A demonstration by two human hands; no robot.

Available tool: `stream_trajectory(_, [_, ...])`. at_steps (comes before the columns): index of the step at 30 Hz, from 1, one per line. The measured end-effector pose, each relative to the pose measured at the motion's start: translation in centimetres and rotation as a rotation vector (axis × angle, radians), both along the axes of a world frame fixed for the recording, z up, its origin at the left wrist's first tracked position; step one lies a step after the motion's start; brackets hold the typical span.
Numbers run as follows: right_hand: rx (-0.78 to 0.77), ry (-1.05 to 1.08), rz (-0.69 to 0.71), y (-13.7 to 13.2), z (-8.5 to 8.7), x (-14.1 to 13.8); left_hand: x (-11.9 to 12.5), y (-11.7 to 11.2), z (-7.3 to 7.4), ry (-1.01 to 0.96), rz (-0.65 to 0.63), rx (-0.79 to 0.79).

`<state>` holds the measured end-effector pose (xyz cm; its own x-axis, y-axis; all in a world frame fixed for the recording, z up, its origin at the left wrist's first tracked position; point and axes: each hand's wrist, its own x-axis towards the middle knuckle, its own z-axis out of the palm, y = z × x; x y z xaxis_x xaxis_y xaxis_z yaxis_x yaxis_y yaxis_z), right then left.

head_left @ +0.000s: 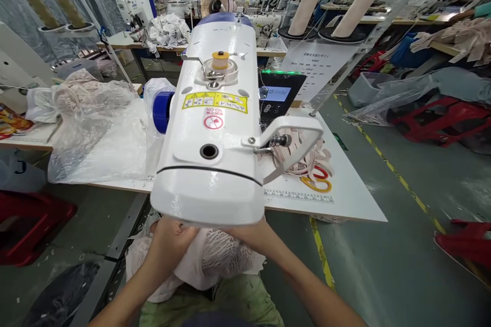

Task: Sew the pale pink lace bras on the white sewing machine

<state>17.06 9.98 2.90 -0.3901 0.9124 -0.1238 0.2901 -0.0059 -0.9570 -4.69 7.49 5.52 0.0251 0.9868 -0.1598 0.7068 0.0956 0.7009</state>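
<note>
A white sewing machine (209, 194) stands end-on in front of me and its head covers the area around the needle. Below its front edge, a pale pink lace garment (224, 253) hangs over my lap. My left hand (173, 237) is closed on the garment's left side, with thumb and fingers pressed together. At the garment's upper right is my right hand (249, 234), touching the cloth; the machine head hides its fingers. Scissors (320, 185) with red and yellow handles lie on the white table (353, 196), beside a heap of pale pink strips (297, 153).
Clear plastic bags (103, 133) and bundled lace pieces lie left of the machine. A control screen (278, 94) and thread cones (307, 10) stand behind it. Red stools (433, 120) are at the right, another red stool (32, 225) at the left.
</note>
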Motion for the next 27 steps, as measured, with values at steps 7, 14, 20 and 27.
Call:
stream_trajectory(7, [-0.017, 0.02, 0.006, 1.3, 0.8, 0.2, -1.3, 1.0, -2.2, 0.033, -0.039, 0.116])
stream_trajectory(14, [-0.062, 0.066, -0.017, 1.6, -0.1, 0.4, -2.0, 0.3, -3.2, 0.051, -0.029, 0.162])
stream_trajectory(20, [-0.128, 0.224, -0.083, 0.4, -5.3, -0.3, -1.9, 1.1, -2.5, 0.055, -0.046, 0.196])
stream_trajectory(27, [-0.407, 0.398, 0.379, -3.3, -10.7, 0.2, -1.2, 1.5, -0.2, 0.024, -0.092, 0.208])
